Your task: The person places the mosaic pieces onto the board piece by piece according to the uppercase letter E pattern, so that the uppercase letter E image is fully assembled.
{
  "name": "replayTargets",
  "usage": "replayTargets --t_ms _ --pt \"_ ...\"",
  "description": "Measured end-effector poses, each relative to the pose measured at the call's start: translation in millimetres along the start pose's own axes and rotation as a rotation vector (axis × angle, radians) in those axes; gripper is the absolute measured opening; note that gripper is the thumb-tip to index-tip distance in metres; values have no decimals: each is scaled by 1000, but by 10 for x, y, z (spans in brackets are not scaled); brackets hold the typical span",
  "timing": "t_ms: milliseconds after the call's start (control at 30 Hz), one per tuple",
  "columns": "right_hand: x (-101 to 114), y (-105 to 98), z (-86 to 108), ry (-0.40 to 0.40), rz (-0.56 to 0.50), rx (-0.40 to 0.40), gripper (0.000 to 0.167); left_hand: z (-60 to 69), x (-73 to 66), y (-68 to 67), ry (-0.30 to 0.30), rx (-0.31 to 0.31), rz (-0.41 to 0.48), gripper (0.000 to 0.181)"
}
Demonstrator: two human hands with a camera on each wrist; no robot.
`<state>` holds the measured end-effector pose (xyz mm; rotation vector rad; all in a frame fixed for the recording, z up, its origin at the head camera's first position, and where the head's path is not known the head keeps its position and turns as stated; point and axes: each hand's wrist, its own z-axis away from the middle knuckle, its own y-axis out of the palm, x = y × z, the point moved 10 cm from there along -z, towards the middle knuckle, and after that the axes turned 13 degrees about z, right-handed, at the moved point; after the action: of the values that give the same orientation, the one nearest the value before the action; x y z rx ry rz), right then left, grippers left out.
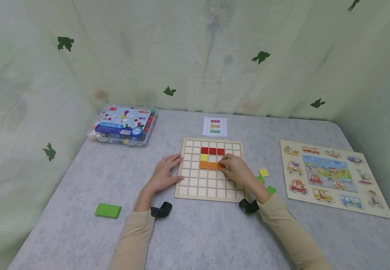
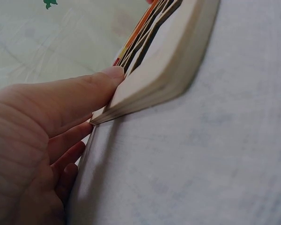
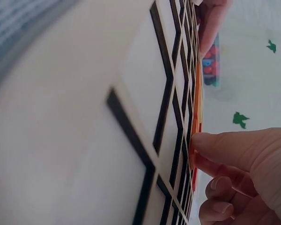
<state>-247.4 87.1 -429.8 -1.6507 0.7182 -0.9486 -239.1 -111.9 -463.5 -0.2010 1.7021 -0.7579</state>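
Observation:
A wooden grid board [image 1: 193, 182] lies on the table. Across it run a row of red tiles [image 1: 212, 151], a yellow tile [image 1: 204, 157] below them, and a row of orange tiles [image 1: 203, 165]. At the right end of the orange row, my right hand [image 1: 238, 169] pinches an orange tile [image 3: 192, 157] between thumb and forefinger, down at the board's surface. My left hand [image 1: 162, 174] rests against the board's left edge, fingers spread. Its thumb [image 2: 84, 93] touches the rim in the left wrist view. The right fingers partly hide the pinched tile.
Behind the board lies a pattern card [image 1: 215, 126]. A clear box of colored pieces [image 1: 124, 125] stands at back left, a green block [image 1: 108, 210] at front left. Right of the board are a loose yellow tile [image 1: 264, 172], green pieces [image 1: 271, 189] and a picture puzzle [image 1: 333, 172].

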Motion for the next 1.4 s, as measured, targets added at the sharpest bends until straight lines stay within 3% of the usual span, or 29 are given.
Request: replayTargets --t_ms 233,567,800,1033,1400 --pt "-107 -37 92 64 -36 22 26 20 27 19 1 1 7 69" --pt "-577 -195 461 169 -33 -17 26 41 38 41 -15 16 0 69" --pt "-859 -333 629 224 -31 -25 28 -21 3 30 -20 27 -7 69" --pt "-983 -400 767 242 -6 -30 28 -29 22 24 -32 37 -21 70" --pt "-1092 -277 856 281 20 61 33 -14 29 39 -43 46 -17 70"
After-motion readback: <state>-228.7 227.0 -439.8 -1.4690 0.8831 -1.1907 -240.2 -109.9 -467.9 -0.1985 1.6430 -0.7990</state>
